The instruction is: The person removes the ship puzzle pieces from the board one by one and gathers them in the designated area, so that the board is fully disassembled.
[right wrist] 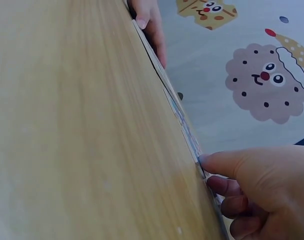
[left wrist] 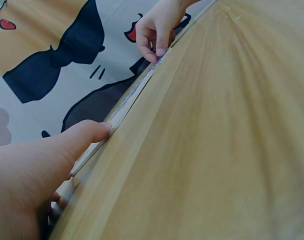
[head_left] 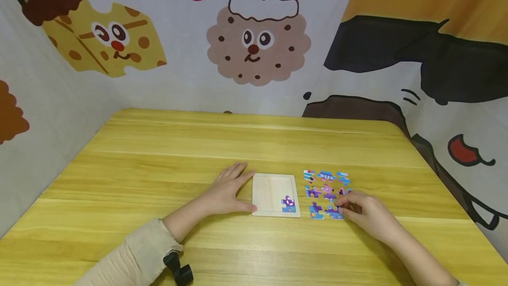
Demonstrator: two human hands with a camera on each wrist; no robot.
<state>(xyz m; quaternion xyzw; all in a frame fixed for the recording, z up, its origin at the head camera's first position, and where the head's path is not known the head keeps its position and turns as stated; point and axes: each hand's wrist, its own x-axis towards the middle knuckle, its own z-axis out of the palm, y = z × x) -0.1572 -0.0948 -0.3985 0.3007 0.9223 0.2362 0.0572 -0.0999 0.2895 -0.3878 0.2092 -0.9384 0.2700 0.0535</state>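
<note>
A pale wooden puzzle tray (head_left: 274,214) lies flat on the table, with one purple and blue puzzle piece (head_left: 289,204) in its lower right corner. My left hand (head_left: 224,193) is spread along the tray's left side; its thumb touches the lower corner, the index finger the upper one. To the right of the tray, loose puzzle pieces (head_left: 327,190) lie in rows. My right hand (head_left: 367,213) pinches the right end of a purple and blue puzzle piece (head_left: 332,212) in the nearest row. Its fingers partly cover the pieces there. From the right wrist, the thumb (right wrist: 219,162) appears at the pieces' edge.
The wood-grain table (head_left: 190,136) extends around the tray on all sides. Behind it hangs a fabric backdrop (head_left: 178,87) with cartoon food figures. A black strap-like item (head_left: 178,269) sits by the left sleeve (head_left: 139,250).
</note>
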